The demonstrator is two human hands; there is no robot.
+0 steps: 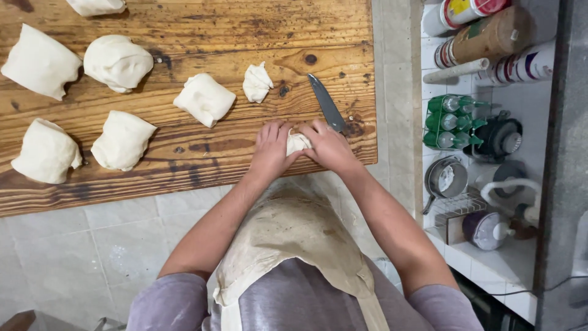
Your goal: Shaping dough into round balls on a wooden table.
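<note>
I have both hands, left (271, 149) and right (331, 146), cupped closed around one dough piece (297, 143) on the table (202, 24); six shaped lumps (204, 98) lie finished, a scrap (256, 83) and knife (326, 103) nearby.

Worn wooden worktop (202, 24) with dark stains and knots, pale tiled floor (73, 251) below it, white tiled shelf (490, 257) at the right crowded with kitchenware, dark stone edge (566, 153) beside it, soft even light.
</note>
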